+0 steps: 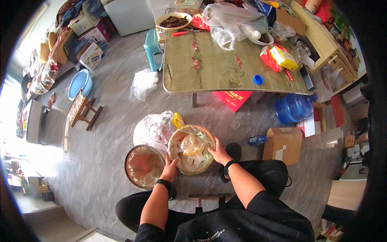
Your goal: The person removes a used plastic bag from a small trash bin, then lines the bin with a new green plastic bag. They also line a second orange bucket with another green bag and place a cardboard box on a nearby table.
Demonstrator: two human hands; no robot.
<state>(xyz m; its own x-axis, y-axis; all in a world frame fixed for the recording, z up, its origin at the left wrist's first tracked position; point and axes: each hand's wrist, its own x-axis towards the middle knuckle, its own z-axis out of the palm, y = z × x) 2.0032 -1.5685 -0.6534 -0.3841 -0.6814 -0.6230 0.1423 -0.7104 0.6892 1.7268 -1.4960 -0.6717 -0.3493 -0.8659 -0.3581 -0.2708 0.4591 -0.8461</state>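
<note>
Between my two hands is a round tan basin (172,142) with a plastic bag lining it and crumpled clear plastic inside. My left hand (169,170) grips its lower left rim, thumb on top. On the right rim my right hand (219,152) is closed the same way. Just left of the basin, a round metal pot (127,171) holds something pinkish and a bit of clear plastic; its contents are hard to make out. A white plastic bag (151,128) with a yellow packet (177,120) beside it lies behind them on the floor.
Ahead stands a wooden-topped table (217,68) with a dish, plastic bags and a blue cap (258,79). A cardboard box (283,145), a small bottle (257,140) and a big blue water jug (294,108) are on the right. Leftward are a small wooden stool (84,111) and a blue tub (80,84).
</note>
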